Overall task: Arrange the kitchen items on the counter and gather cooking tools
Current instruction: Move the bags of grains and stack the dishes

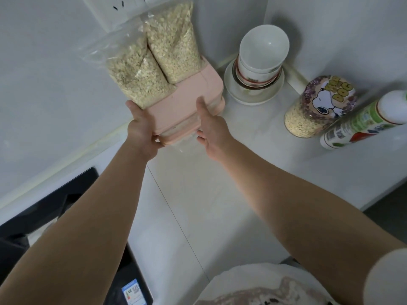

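Left grip [143, 126] is clasping the pink container [187, 102]. Right grip [211, 130] is lying spread against its side. Oat bags [154, 62] are resting atop.

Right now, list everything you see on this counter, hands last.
pink container: one, pink lid, by the left wall
oat bags: two, clear with beige oats, standing on the container
bowls: one stack, white, back corner
plates: stack, white, under the bowls
jar: one, clear, cartoon-dog lid, right of the plates
bottle: one, white with green label, right edge
stove: one, black, lower left
counter: one, white, throughout
left hand: one, grips the container's near left corner
right hand: one, touches the container's right side
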Demonstrator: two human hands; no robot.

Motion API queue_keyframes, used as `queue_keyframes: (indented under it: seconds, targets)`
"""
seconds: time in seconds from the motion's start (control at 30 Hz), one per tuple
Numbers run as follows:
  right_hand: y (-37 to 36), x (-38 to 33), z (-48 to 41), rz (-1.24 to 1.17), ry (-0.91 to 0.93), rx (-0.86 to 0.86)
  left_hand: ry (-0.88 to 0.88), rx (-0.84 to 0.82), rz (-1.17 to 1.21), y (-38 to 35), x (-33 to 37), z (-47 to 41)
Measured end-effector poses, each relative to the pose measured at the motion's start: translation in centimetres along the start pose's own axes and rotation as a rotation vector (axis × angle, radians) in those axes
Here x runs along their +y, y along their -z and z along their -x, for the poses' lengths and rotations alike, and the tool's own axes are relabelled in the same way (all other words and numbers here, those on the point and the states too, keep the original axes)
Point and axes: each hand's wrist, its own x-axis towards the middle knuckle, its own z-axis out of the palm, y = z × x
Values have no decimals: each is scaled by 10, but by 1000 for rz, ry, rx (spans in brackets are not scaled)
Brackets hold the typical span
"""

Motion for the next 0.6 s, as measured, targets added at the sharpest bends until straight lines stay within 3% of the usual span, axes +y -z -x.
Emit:
queue_keyframes:
  seconds: [0.6]
  targets:
    - [17,-26,-2,-20,10,66,-10,-50,-28,-32,7,1]
